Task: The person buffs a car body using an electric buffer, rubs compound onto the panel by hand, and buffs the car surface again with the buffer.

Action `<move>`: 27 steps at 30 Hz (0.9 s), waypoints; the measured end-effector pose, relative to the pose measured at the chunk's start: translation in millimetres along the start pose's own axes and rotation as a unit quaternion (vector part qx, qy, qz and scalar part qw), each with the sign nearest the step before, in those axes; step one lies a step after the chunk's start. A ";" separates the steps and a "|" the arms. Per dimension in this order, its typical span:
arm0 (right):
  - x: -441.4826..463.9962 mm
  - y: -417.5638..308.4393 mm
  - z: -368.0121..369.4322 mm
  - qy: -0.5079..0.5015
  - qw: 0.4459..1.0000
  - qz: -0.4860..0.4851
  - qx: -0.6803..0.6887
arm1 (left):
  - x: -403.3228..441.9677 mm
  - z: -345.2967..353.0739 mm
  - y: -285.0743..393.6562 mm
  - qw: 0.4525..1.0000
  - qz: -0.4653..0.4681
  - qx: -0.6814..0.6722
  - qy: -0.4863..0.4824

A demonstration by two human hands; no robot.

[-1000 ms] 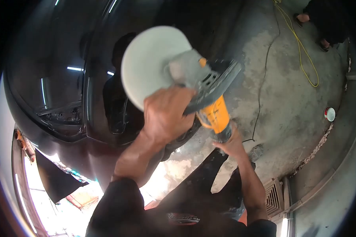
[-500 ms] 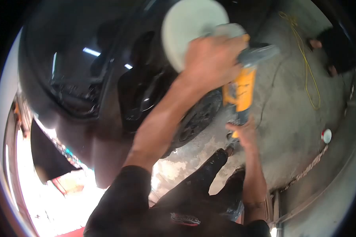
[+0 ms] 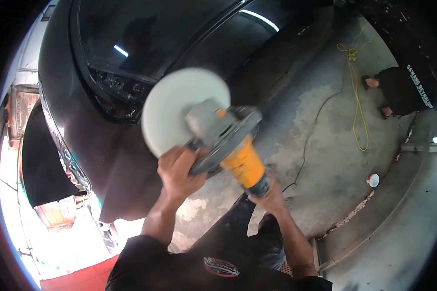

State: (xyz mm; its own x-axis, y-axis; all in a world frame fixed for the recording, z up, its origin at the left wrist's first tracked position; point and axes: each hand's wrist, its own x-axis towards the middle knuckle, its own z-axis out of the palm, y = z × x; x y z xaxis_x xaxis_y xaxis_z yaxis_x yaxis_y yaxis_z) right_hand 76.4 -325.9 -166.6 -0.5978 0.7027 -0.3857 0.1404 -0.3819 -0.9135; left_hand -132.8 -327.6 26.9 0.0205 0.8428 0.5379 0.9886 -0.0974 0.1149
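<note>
A yellow and grey power polisher [image 3: 243, 162] with a wide pale round pad [image 3: 179, 104] is held in front of my chest, over the side of a glossy black car [image 3: 116, 160]. My left hand [image 3: 179, 169] is closed round the handle near the head of the tool, beside the pad. The rear end of the yellow body is gripped by my right hand [image 3: 269, 196]. The pad's face is turned away from me, and whether it touches the car cannot be told.
A person in black [image 3: 405, 92] crouches at the upper right. A yellow cord [image 3: 358, 111] and a dark cable [image 3: 308, 140] lie on the concrete floor [image 3: 325, 169]. A small white and red tub [image 3: 372, 180] stands near the wall at the right.
The polisher and both hands have moved down and left in view since half a second ago. My view has shifted too, with more of the car's upper side showing. Both hands keep their hold.
</note>
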 end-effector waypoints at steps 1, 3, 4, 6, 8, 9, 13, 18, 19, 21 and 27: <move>-3.7 -0.4 3.1 -0.012 1.000 -0.018 -0.009 | -5.3 -13.0 3.1 1.000 -0.014 -0.003 -0.012; -6.9 3.8 1.8 -0.030 0.998 -0.053 -0.028 | -7.9 -23.2 6.0 0.999 -0.030 -0.008 -0.010; -8.5 -2.4 -5.3 -0.026 0.998 -0.039 -0.038 | -2.4 -19.6 7.1 0.999 -0.036 -0.013 -0.009; -8.4 -17.6 -18.9 -0.020 0.998 -0.013 -0.055 | 16.7 -5.4 8.3 0.999 -0.030 -0.036 -0.019; 4.8 -20.7 -33.9 0.026 0.998 -0.048 -0.030 | 41.1 12.3 3.7 0.998 -0.013 -0.059 -0.019; 13.2 -23.9 -42.7 0.049 0.996 -0.066 -0.017 | 62.0 27.9 -1.1 0.997 0.002 -0.072 -0.014; 46.9 -64.5 -94.6 0.132 0.988 -0.065 -0.056 | 151.9 70.6 5.7 0.987 0.031 -0.157 0.000; 98.7 -122.4 -142.8 0.182 0.981 -0.067 -0.023 | 252.5 137.3 -1.6 0.981 0.039 -0.189 0.008; 100.9 -129.7 -144.6 0.192 0.981 -0.024 -0.021 | 257.0 139.4 -5.9 0.978 0.049 -0.203 0.017; 95.5 -130.9 -133.9 0.206 0.976 -0.030 -0.068 | 242.3 126.8 -14.9 0.980 0.030 -0.196 -0.018; 57.7 -90.7 -102.1 0.132 0.977 -0.035 -0.166 | 151.8 55.3 -29.2 0.975 0.054 -0.215 -0.015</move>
State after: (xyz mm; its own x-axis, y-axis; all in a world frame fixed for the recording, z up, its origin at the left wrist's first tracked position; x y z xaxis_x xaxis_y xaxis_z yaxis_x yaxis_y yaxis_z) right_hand 109.7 -189.4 -119.2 -0.3974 0.8672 -0.3001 0.3812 -0.1415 -0.9136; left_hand -150.3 -167.6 59.0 0.1315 0.8295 0.5428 0.8266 -0.3940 0.4019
